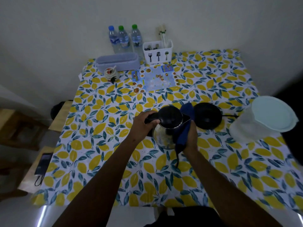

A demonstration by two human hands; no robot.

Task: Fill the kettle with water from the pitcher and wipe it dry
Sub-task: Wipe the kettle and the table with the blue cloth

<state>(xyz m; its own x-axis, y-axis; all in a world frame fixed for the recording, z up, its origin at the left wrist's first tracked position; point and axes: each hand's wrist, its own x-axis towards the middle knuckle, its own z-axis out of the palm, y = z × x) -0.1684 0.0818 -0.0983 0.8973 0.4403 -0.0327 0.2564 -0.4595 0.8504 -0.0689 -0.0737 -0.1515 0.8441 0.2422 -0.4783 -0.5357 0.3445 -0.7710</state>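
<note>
A steel kettle (164, 135) with a black lid and black handle stands in the middle of the lemon-print table (101, 125). My left hand (144, 123) grips its handle. My right hand (191, 138) presses a blue cloth (183, 133) against the kettle's right side; the cloth wraps up past the spout. The round black kettle base (207, 116) lies just behind and to the right, bare. A translucent pitcher (262, 118) with a pale blue lid stands at the right edge.
At the back stand three water bottles (123, 38), a white cutlery holder (158, 52), a lilac box (118, 62), a small jar (109, 73) and a printed menu sheet (155, 79). A dark device (42, 163) lies at the left edge.
</note>
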